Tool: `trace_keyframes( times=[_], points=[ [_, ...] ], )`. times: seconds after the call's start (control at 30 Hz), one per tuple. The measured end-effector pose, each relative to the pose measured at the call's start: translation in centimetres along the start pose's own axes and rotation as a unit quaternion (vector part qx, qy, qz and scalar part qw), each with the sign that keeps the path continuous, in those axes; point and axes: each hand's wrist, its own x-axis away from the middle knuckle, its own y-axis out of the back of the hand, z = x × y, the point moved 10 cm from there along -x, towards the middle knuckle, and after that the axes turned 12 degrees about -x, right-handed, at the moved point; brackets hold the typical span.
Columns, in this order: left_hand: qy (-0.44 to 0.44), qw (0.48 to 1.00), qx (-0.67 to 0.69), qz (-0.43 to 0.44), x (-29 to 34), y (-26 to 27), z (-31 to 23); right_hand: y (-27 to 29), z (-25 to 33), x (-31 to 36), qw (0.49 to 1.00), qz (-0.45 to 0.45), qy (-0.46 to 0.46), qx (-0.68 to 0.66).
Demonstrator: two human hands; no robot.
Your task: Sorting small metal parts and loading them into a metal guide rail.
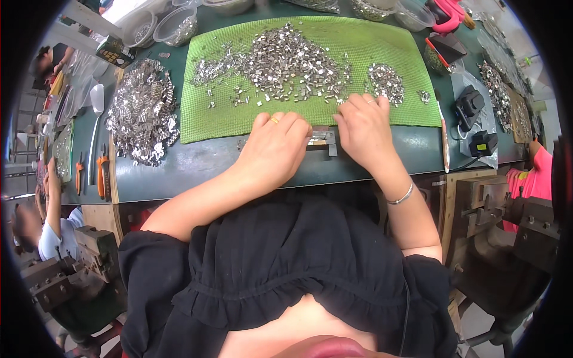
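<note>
Left hand (274,145) and right hand (366,128) palm-down beside metal piece (325,142)

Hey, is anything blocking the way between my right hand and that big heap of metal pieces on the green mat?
Nothing visible blocks it. The right hand is on the near side of the big heap, slightly to its right. Only loose metal pieces and green mat show between them.
</note>
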Motion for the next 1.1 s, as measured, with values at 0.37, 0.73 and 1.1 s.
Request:
trace_keyframes(
  times=[0.37, 0.73, 1.1],
  points=[
    [-0.035, 0.999, -0.009, -0.025, -1.5, 1.3, 0.0, 0.2, -1.6, 0.9, 0.998, -0.040, -0.038, -0.015],
    [-0.169, 0.970, -0.168, 0.053, -8.3, -3.9, -1.1, 0.8, -1.2, 1.5, 0.997, -0.051, -0.056, -0.006],
    [-0.086, 0.996, -0.010, 0.021, -7.6, -1.9, 0.6, 0.9, -2.0, 1.3, 0.996, -0.053, -0.062, -0.030]
  ],
)
